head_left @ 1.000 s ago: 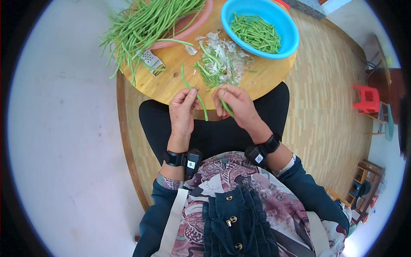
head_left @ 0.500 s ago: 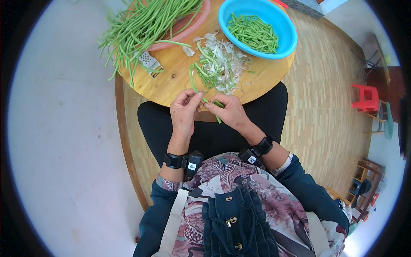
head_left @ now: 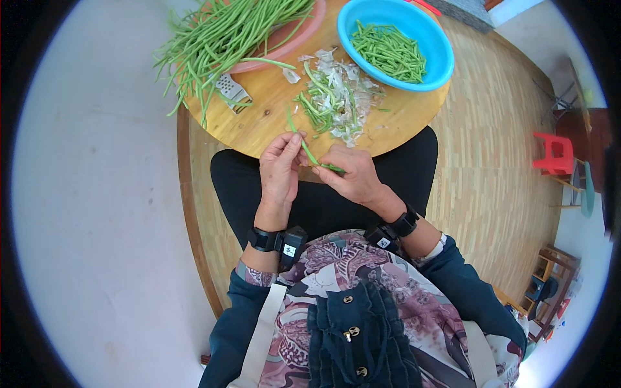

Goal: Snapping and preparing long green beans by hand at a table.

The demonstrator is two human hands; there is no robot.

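Over my lap, at the near edge of the round wooden table (head_left: 259,132), my left hand (head_left: 281,161) pinches a green bean (head_left: 308,152) between thumb and fingers. My right hand (head_left: 352,173) grips the bean's lower end, close beside the left. One end of the bean sticks up past my left fingers toward the table. Just beyond my hands lies a pile of bean trimmings (head_left: 315,115) mixed with papery white peelings (head_left: 343,77). At the back right stands a blue basin (head_left: 442,58) holding cut bean pieces (head_left: 388,53).
Long whole beans (head_left: 239,32) heap over a pink basin (head_left: 304,40) at the back left and hang past the table's edge. A metal grater (head_left: 231,89) lies partly under them. A red stool (head_left: 554,154) stands on the floor to the right.
My right hand has shifted slightly right and down, and the bean's lower end now points more to the right. The left hand keeps its pinch. The whole view has shifted a little.
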